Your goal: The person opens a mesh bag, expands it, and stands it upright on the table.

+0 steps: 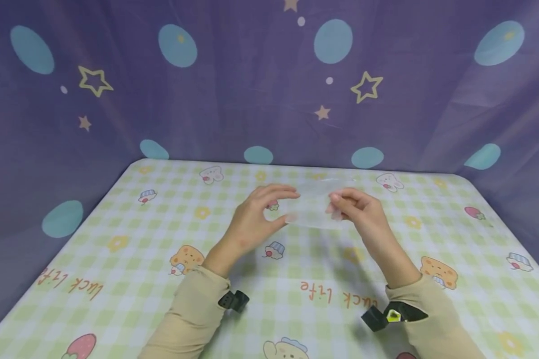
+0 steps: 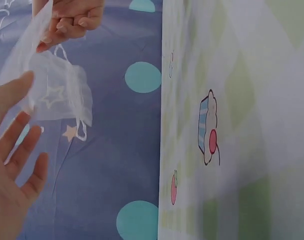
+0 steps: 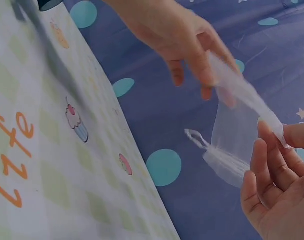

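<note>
A sheer white drawstring pouch point(image 1: 313, 207) is stretched between the two hands above the table. My right hand point(image 1: 361, 208) pinches its right edge between thumb and fingers. At the left end, my left hand point(image 1: 256, 215) makes a wide C, with thumb and fingertips apart right at the pouch's edge. The left wrist view has the left thumb point(image 2: 17, 92) overlapping the thin fabric and the other fingers spread below it. Gathered cord loops point(image 3: 195, 136) hang from the pouch's lower side in the right wrist view.
The table point(image 1: 130, 279) has a green-and-white checked cover printed with cartoon figures and lettering. Behind it hangs a purple curtain point(image 1: 251, 89) with dots and stars. Small black cameras point(image 1: 234, 300) are strapped over both beige sleeves point(image 1: 186, 314).
</note>
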Demonstrator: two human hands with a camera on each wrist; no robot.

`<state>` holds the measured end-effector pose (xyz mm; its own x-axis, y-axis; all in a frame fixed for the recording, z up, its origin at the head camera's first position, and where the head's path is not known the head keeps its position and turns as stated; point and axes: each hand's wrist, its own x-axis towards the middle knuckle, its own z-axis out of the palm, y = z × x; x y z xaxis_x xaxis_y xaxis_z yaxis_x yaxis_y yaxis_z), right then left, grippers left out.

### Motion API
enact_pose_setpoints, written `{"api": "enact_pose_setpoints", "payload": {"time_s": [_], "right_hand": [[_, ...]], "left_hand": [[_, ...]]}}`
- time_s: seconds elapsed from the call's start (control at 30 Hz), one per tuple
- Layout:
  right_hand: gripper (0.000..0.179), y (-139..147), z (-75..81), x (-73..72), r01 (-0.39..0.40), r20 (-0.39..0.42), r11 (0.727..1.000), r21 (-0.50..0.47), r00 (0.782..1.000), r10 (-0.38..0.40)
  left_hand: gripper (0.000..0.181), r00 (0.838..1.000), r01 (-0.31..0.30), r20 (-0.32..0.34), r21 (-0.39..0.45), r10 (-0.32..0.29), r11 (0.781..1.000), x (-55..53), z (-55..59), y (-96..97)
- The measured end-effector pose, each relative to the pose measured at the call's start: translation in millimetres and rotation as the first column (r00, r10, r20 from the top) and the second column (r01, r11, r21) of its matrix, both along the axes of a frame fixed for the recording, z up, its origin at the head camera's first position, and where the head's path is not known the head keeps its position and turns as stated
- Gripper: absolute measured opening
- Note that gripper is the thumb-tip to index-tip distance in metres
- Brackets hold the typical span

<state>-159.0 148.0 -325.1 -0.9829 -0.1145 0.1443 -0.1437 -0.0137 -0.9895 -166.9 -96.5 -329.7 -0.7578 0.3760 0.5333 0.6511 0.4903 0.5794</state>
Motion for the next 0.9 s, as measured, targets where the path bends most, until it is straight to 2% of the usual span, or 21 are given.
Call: {"api": "enact_pose_setpoints", "payload": {"time_s": [0.13,0.3,0.5,0.67,0.77,0.9], "right_hand": [[0.014,-4.1,-2.7,-1.1,0.009,-0.003,0.999,0.05,1.0,-0.009],[0.027,-5.9,-4.5,-1.7,0.02,-0.014,0.995,0.101,1.0,-0.019],[0.022,-5.4,-4.3,-2.6,0.049,-0.074,0.991,0.127,0.996,-0.04],[0.015,-5.3,-5.4,-2.0,0.092,-0.169,0.988,0.127,0.983,-0.07],[0.014,-6.1,-5.0,-0.4,0.133,-0.25,0.986,0.098,0.963,-0.105],[0.013,-7.7,-2.4,3.0,0.196,-0.353,0.979,0.055,0.921,-0.165]], "left_hand": [[0.023,0.997,-0.008,-0.077,0.024,0.01,1.0,1.9,-1.6,-0.6],[0.016,0.988,-0.089,-0.113,0.112,0.102,0.99,1.4,-1.8,-0.8],[0.008,0.977,-0.184,-0.071,0.213,0.203,0.959,1.9,1.8,-1.5],[0.012,0.971,-0.229,-0.015,0.237,0.239,0.944,2.3,2.6,-1.1],[0.013,0.971,-0.238,0.02,0.237,0.24,0.942,2.4,2.5,-0.5],[0.013,0.973,-0.231,0.068,0.228,0.221,0.946,2.7,2.6,0.3]]}}
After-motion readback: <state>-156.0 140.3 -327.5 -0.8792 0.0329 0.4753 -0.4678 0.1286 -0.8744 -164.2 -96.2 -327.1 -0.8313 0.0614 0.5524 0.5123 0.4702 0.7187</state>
